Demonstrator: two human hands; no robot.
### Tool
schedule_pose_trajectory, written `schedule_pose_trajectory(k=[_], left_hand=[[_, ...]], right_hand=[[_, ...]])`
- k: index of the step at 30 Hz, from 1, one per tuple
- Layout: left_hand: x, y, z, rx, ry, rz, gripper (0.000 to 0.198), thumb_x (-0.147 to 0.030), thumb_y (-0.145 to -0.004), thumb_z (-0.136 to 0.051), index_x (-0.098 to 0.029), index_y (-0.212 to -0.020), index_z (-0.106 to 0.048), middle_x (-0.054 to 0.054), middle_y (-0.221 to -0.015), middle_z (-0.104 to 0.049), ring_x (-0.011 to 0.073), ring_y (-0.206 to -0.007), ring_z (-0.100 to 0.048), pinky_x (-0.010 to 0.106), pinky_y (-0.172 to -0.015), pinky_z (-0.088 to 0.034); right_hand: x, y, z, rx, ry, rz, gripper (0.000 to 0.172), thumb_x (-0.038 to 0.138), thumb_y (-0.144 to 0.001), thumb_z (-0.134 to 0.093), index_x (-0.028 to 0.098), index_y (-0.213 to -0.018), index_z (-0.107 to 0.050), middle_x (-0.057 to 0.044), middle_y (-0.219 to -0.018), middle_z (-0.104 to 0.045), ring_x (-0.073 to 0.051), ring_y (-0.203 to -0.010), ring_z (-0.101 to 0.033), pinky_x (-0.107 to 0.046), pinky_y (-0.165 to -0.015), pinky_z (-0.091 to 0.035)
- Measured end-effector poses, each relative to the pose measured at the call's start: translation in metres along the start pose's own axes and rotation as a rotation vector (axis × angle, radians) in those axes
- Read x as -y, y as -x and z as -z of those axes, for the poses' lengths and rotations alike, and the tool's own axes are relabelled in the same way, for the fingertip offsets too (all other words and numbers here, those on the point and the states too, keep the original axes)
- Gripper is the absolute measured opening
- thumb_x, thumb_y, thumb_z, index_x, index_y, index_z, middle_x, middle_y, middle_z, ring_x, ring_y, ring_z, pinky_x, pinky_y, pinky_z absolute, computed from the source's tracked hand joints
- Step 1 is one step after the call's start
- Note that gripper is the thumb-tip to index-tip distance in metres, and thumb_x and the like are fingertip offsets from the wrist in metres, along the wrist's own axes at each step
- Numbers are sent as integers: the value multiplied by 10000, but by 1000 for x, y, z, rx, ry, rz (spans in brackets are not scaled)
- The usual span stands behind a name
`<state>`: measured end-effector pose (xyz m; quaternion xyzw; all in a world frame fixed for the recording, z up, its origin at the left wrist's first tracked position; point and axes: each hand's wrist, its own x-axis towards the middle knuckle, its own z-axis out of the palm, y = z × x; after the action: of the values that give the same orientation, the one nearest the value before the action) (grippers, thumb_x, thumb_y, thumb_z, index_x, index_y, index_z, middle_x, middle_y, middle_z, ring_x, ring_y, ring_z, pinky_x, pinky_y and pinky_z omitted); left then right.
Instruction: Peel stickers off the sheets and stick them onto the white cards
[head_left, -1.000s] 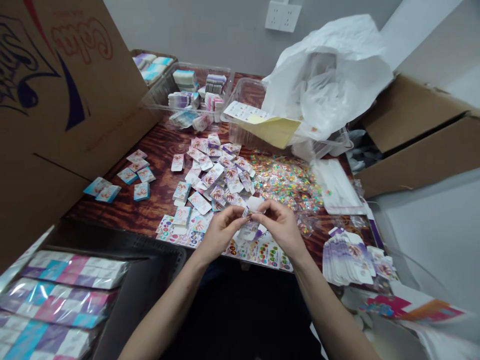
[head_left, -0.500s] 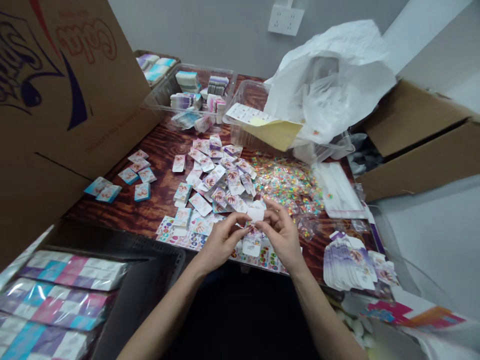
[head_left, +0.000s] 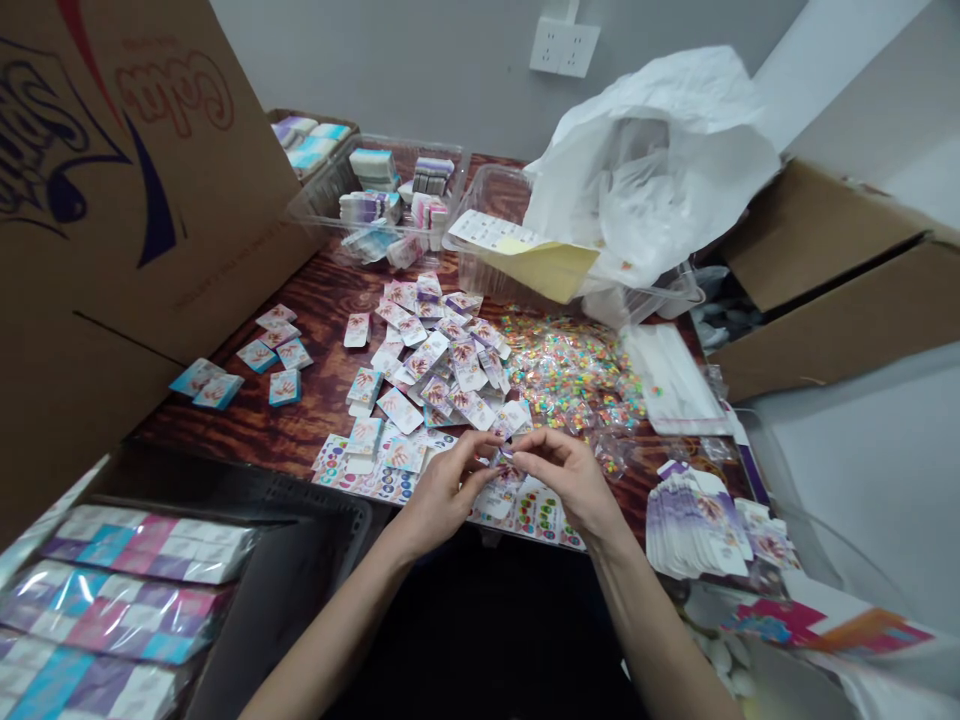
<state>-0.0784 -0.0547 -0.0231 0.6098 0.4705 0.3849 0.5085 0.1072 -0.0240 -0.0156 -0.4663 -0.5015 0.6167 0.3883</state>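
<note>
My left hand point(head_left: 446, 492) and my right hand point(head_left: 564, 480) meet over the near edge of the wooden table point(head_left: 262, 420). Their fingertips pinch a small purple-and-white item point(head_left: 505, 452), too small to identify. Just beneath my fingers lie printed sticker sheets point(head_left: 536, 512). A loose heap of white cards with hand prints point(head_left: 427, 365) spreads beyond my left hand. Bagged colourful small pieces point(head_left: 570, 368) lie beyond my right hand, and a stack of purple-edged cards point(head_left: 694, 528) sits to its right.
Clear plastic tubs point(head_left: 375, 195) hold packets at the table's back, beside a crumpled white plastic bag point(head_left: 652, 165). Cardboard box flaps point(head_left: 127, 170) rise on the left. Plastic-wrapped packs point(head_left: 127, 570) sit low on the left, and a wall socket point(head_left: 564, 47) is above.
My hands have lowered slightly and come closer together. The white card that stood up between them earlier no longer shows there.
</note>
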Motion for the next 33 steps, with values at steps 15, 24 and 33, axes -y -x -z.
schedule_pose_trajectory(k=[15,24,33], left_hand=[[10,2,-2,-1,147,78,360,-292,-924,-561,-239,-1275,-504,44,-974,-650,142,-780,-623,225,-643,-469],[6,-6,3,-13,127,-1,376,-280,-927,-565,-221,-1297,-541,56,-987,-651,154,-846,-622,248,-733,-490],[-4,-23,17,-96,-153,-213,236,-262,-946,-536,-206,-1156,-628,75,-1072,-692,185,-959,-658,313,-885,-508]], right_hand=[[-2,8,-9,-117,157,127,135,309,-823,-683,191,-791,-742,-44,-828,-700,-191,-818,-622,-316,-758,-472],[-19,17,-6,-110,-19,74,190,293,-842,-681,264,-1023,-731,-35,-1041,-689,-191,-919,-634,-318,-802,-508],[-16,14,5,-189,267,241,160,297,-921,-562,232,-1002,-684,-59,-1013,-650,-216,-974,-609,-370,-858,-487]])
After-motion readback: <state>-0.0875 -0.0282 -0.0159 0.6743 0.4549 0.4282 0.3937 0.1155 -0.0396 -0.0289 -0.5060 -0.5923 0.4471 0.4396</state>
